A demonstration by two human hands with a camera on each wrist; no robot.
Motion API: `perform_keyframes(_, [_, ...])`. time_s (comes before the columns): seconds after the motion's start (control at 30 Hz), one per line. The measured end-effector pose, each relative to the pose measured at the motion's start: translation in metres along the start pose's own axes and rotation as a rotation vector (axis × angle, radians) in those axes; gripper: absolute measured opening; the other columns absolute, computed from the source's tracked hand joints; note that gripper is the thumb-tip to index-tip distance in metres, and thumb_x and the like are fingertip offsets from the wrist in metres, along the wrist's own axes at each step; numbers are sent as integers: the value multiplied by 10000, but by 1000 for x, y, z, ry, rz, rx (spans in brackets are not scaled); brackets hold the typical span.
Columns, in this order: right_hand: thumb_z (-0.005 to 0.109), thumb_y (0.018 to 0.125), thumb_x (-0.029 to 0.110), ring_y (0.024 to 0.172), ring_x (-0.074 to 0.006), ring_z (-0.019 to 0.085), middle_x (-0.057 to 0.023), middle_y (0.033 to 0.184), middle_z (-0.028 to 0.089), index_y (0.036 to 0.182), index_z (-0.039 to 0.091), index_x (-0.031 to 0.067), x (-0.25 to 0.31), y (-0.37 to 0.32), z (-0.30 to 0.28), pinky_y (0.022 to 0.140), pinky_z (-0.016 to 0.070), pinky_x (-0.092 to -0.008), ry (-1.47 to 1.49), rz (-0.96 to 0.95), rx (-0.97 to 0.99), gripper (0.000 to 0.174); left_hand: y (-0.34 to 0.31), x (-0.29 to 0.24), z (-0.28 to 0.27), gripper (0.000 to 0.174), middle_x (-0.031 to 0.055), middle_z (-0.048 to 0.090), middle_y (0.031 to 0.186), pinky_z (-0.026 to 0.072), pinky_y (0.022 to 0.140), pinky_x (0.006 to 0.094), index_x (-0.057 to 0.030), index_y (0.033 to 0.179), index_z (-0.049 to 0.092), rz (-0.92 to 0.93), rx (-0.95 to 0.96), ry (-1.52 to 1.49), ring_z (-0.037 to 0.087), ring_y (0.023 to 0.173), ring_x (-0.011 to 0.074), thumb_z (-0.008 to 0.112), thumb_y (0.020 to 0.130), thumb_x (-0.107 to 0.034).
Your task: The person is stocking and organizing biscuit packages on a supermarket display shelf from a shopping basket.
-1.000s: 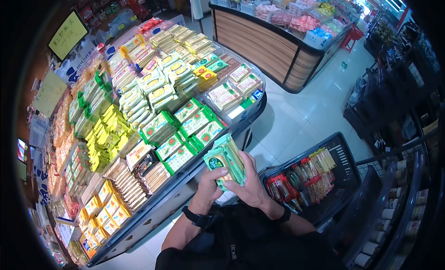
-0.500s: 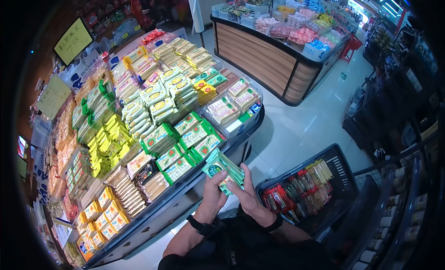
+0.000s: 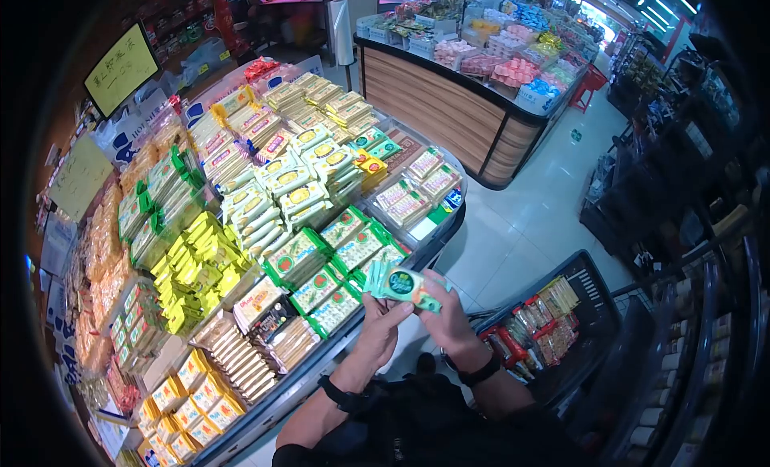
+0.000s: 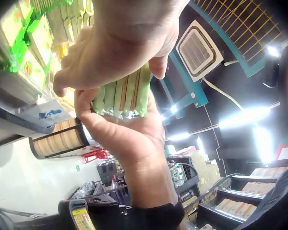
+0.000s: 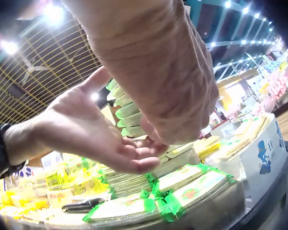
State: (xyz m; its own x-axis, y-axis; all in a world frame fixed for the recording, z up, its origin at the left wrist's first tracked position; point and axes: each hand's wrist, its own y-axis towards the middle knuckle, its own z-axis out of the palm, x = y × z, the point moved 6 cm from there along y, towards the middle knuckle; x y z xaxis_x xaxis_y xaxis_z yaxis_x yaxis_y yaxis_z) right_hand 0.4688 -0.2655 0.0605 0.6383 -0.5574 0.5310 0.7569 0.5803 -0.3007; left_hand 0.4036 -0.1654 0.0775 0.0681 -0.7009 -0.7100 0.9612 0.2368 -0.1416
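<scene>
Both hands hold one small stack of light green snack packets point(image 3: 403, 286) over the front edge of the display. The left hand point(image 3: 383, 326) supports the stack from the left, its thumb along the lower side. From the right, the right hand point(image 3: 451, 316) grips the other end, its fingers partly covering the top packet. In the left wrist view, the packets' sealed ends point(image 4: 122, 98) line up side by side between the two hands. The right wrist view shows the packet edges point(image 5: 127, 112) layered between the left palm point(image 5: 81, 127) and the right hand point(image 5: 158, 81).
A tiered display holds green-edged packets point(image 3: 317, 290), yellow packets point(image 3: 200, 262) and orange-and-white packets point(image 3: 192, 395). A black shopping basket point(image 3: 595, 284) with red and yellow packs stands at right. Behind are a wood-sided counter point(image 3: 433, 98) and tiled floor point(image 3: 521, 226).
The stack has turned from slanting upright to lying more sideways, its printed face still showing. The right hand has shifted up around its right end. The head view has swung slightly.
</scene>
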Motion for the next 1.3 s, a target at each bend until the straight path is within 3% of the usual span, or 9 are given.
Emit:
perform_keyframes(0.03, [664,905,149,1102,-188,580,-115,1241,565,1393,403,0,2,6,5,969,453,-359,48,35,77,573,-2,-6,-6,711,56,433,1336,292,1100,433,-120,1398,290,-38,27,-33,425,1252,208,708,828,-54])
perform_keyframes(0.13, [636,922,219,1057,-187,605,-87,1182,615,1288,520,30,33,12,25,873,497,-347,-491,-284,157,427,-8,-20,-32,762,77,437,1348,294,1109,432,-109,1445,256,-211,60,-16,429,1266,213,700,829,-44])
perform_keyframes(0.2, [607,940,271,1025,-197,618,-89,1137,645,1246,553,59,59,37,26,785,522,-342,-128,-68,3,376,-14,-33,-41,671,125,517,1327,377,1081,422,-85,1442,325,-247,92,-37,513,1234,243,664,864,-36])
perform_keyframes(0.33, [644,919,247,946,-243,652,-118,1108,662,1214,576,45,130,109,24,721,542,-382,-250,-97,33,363,-17,-47,-59,483,148,602,1255,461,1030,391,-34,1357,454,-282,156,-65,595,1159,264,624,905,-40])
perform_keyframes(0.53, [733,844,312,774,-104,638,-11,900,684,1046,649,110,208,225,42,632,498,-250,-646,-135,-49,298,-8,-80,-72,510,131,614,1230,453,1030,399,-24,1340,475,-219,50,5,596,1144,253,676,877,-97])
perform_keyframes(0.6, [756,820,308,755,-100,636,-8,895,682,1022,654,109,220,270,41,624,488,-236,-713,-117,-12,302,-5,-85,-78,503,127,622,1230,448,1032,410,-23,1326,492,-190,-19,18,595,1150,257,683,868,-108])
perform_keyframes(0.93, [837,687,365,785,-111,595,-3,879,634,936,622,107,212,412,33,625,472,-269,-1063,149,32,418,7,-86,-93,496,141,633,1225,472,1005,415,-24,1307,506,-130,-265,49,610,1147,277,692,855,-114])
perform_keyframes(1.1, [839,670,412,1009,-132,545,-21,1044,636,1056,652,102,196,439,17,783,458,-343,-1099,310,101,529,11,-83,-95,508,135,638,1216,477,999,418,-30,1302,512,-118,-315,51,615,1140,268,710,845,-125])
perform_keyframes(1.3, [851,671,409,1094,-168,551,-4,1161,637,1156,668,137,181,450,3,908,436,-380,-1119,436,133,586,15,-82,-91,519,132,639,1215,475,1002,420,-31,1302,513,-103,-341,53,615,1139,267,723,840,-138])
